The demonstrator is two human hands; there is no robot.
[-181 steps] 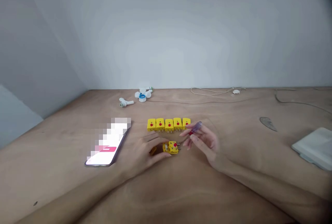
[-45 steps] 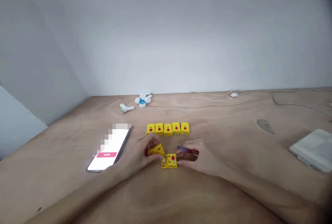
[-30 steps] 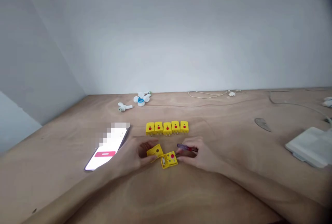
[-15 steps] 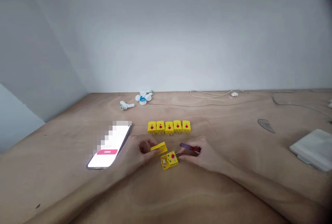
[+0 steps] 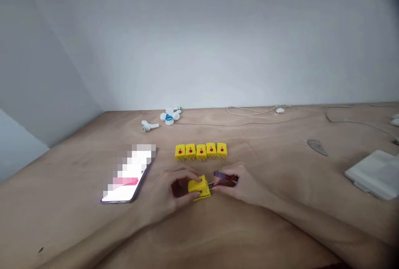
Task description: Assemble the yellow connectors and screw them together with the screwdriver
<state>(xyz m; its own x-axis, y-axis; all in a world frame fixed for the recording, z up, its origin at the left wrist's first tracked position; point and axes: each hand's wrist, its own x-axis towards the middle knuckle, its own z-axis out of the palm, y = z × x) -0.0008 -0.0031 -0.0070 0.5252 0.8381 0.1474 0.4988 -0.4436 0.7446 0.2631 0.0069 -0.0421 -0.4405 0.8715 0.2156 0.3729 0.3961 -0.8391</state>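
My left hand (image 5: 176,188) is closed, its thumb and fingertips pinching a yellow plug cover (image 5: 196,185). The cover lies over the yellow plug base (image 5: 205,194), somewhat askew, and part of the base shows along the near and right sides. Metal pins stick out of the base to the right, where the thumb and finger of my right hand (image 5: 241,183) meet them. That same hand keeps a small screwdriver (image 5: 222,175) with a purple see-through handle tucked in its fingers. The inside of the plug is mostly hidden beneath the cover.
Beyond my hands, several yellow plugs (image 5: 201,151) with red dots stand in a row. A lit phone (image 5: 127,192) lies left; a white case (image 5: 374,173) lies right. White fittings (image 5: 170,117) and a thin cord (image 5: 249,114) sit near the wall.
My left hand has brought the plug cover down and right onto the base, covering its red dot. My right hand stays at the pins with the screwdriver. The view has shifted slightly.
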